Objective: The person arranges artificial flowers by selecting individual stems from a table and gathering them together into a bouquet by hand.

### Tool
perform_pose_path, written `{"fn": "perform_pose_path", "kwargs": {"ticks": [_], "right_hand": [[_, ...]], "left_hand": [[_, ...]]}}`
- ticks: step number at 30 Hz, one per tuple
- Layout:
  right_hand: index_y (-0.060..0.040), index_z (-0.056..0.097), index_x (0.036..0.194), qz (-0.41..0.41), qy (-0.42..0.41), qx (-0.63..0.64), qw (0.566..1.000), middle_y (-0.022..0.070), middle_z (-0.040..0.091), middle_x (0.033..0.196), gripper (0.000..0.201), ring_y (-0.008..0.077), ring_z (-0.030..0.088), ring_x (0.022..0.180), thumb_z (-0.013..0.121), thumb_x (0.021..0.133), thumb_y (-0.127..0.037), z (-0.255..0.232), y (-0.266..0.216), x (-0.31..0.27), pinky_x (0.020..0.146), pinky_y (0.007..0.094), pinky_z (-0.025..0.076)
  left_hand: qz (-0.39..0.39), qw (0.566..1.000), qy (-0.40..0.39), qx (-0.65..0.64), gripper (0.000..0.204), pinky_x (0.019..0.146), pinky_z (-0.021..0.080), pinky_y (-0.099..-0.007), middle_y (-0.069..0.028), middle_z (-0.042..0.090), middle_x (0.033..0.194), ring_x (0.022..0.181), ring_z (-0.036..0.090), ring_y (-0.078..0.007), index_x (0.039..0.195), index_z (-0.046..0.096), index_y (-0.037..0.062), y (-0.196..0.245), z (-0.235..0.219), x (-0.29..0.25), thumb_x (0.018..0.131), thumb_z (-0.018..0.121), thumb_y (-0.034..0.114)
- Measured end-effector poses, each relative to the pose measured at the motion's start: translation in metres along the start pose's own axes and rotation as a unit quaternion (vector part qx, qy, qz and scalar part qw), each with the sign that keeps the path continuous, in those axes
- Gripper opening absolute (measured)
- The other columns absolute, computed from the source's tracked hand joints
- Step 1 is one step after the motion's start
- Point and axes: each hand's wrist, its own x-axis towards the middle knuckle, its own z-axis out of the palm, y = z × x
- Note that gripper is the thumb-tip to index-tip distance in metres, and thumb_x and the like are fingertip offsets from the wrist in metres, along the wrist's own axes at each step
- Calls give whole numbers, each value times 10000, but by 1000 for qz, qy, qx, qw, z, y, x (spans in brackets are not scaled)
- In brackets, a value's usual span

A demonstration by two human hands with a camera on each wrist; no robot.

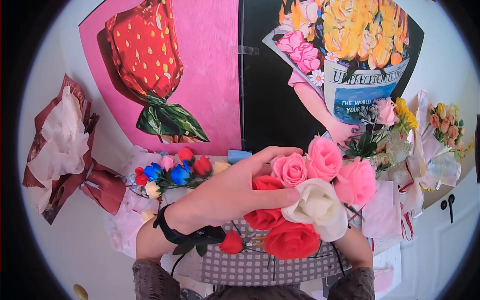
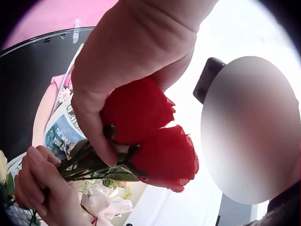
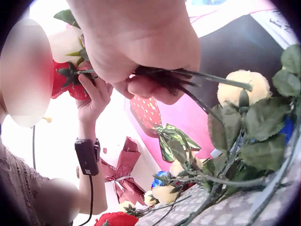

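Bunch of pink, red and white artificial roses (image 1: 316, 206) was above grey checkered cloth (image 1: 240, 267): left hand (image 1: 235, 192) at blooms, right hand (image 2: 49, 188) on stems. Small red rose (image 1: 231, 243) lay on cloth, left of bunch. Blue, red, cream roses (image 1: 181, 173) sat behind left; maroon paper wrap (image 1: 106, 192) far left. Pink strawberry poster (image 1: 212, 65), black floral poster (image 1: 272, 100) hung behind all.

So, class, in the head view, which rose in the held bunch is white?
The white rose, with three pink roses above it and the lowest red rose below; the others held are all pink or red.
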Motion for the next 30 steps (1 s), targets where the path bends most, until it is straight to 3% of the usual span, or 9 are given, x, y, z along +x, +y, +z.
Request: {"fn": "perform_pose_path", "kwargs": {"ticks": [3, 6, 11, 12, 15, 16, 20, 22, 30], "right_hand": [[-63, 606, 1169, 10, 5, 22, 1000, 105, 648, 1078, 418, 207, 651, 932, 713, 784, -184, 0, -1, 0, 804, 294, 527], [-64, 598, 1179, 21, 14, 44, 999, 104, 641, 1091, 422, 205, 646, 944, 708, 790, -183, 0, -1, -2, 813, 294, 523], [-65, 584, 1196, 36, 30, 79, 996, 104, 630, 1113, 429, 203, 636, 965, 700, 799, -182, 0, -4, -3, 829, 294, 516], [-65, 582, 1199, 39, 34, 85, 995, 104, 628, 1117, 431, 202, 634, 970, 698, 801, -182, -1, -4, -3, 832, 294, 515], [-66, 574, 1209, 47, 46, 102, 993, 104, 621, 1130, 435, 200, 629, 982, 694, 807, -181, -3, -6, -3, 841, 294, 511], [-66, 571, 1212, 50, 50, 108, 992, 104, 619, 1134, 437, 200, 627, 987, 692, 808, -181, -4, -7, -3, 844, 294, 510], [-67, 560, 1225, 62, 61, 133, 987, 104, 610, 1151, 443, 198, 619, 1004, 686, 816, -180, -5, -10, -4, 856, 294, 504], [-67, 555, 1232, 67, 65, 147, 985, 104, 605, 1159, 446, 197, 615, 1012, 683, 820, -179, -4, -11, -4, 862, 294, 502], [-69, 533, 1258, 84, 85, 201, 972, 104, 587, 1194, 458, 193, 600, 1046, 670, 835, -177, -2, -17, 0, 887, 294, 491]], "left_hand": [[-25, 996, 6, -84, 733, 1030, 398, -319, -109, 522, 1314, 1216, 495, -163, 1432, 330, 18, 4, 2, -1, 817, 725, 82], [-39, 998, 0, -57, 863, 1027, 404, -324, -125, 491, 1348, 1230, 486, -178, 1469, 252, 36, 2, 3, -1, 772, 760, 64], [48, 995, -77, 49, 1188, 1097, 308, -349, -175, 393, 1433, 1304, 410, -230, 1514, 39, 77, -6, 4, -3, 651, 855, 97], [45, 997, -59, 15, 1238, 1120, 261, -357, -180, 390, 1439, 1323, 387, -232, 1514, 46, 74, -4, 7, -4, 608, 888, 118], [33, 998, -45, 15, 1280, 1118, 266, -359, -177, 386, 1438, 1322, 389, -228, 1513, 43, 71, -7, 14, -9, 576, 912, 134], [71, 994, -44, 67, 1275, 1105, 294, -351, -166, 374, 1446, 1320, 394, -216, 1513, 60, 66, -8, 18, -11, 571, 916, 134], [46, 995, -16, 82, 1194, 1084, 330, -340, -140, 364, 1454, 1318, 399, -198, 1506, 116, 51, -10, 25, -6, 604, 896, 103], [97, 986, -42, 128, 1049, 1090, 342, -339, -140, 369, 1446, 1326, 391, -199, 1491, 156, 41, -14, 23, -1, 692, 834, 112], [46, 995, -34, 82, 1051, 1070, 352, -313, -102, 420, 1418, 1284, 428, -157, 1488, 189, 38, -16, 20, 12, 670, 846, 88]]}}
